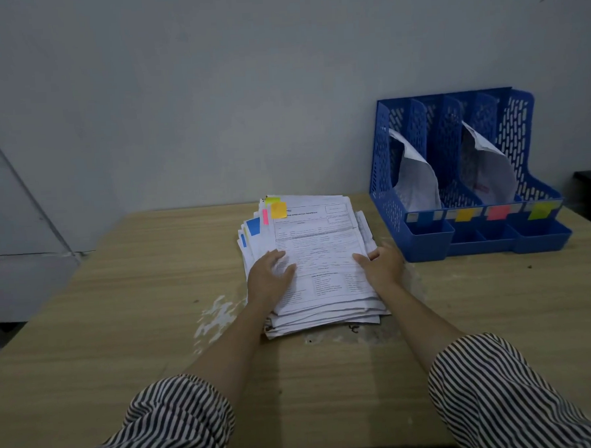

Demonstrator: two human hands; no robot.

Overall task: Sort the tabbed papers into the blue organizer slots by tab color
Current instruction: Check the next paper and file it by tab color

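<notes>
head view: both hands on the paper stack, organizer off to the right

head camera looks down on a pale wood-grain worktop (127,301) where a thick, slightly fanned stack of white printed papers (318,257) lies in the middle, its long axis running away from the person toward the wall. coloured sticky tabs jut from the far left corner of the stack: an orange tab (278,210) on the top sheet, a yellow-green one (272,200) just behind it, a pink strip (265,217) and blue tabs (253,226) on lower sheets.

the left hand (271,276) lies on the left edge of the top sheet, fingers spread and fairly straight, pressing rather than pinching. the right hand (382,265) rests at the right edge; its fingers seem to curl at the paper's margin, but whether they are under the sheet i cannot tell.

the blue perforated plastic organizer (522,136) stands upright on the worktop to the right of the stack and further back, near but not touching it. its front rail carries blue, orange, pink and yellow-green labels in that order from left to right. curled white sheets already sit in two of the slots.

judging from this, the top orange-tabbed sheet is next, and its slot lies up and to the right of the stack, so the right hand is the nearer one to carry it, while the left can steady the stack.
</notes>
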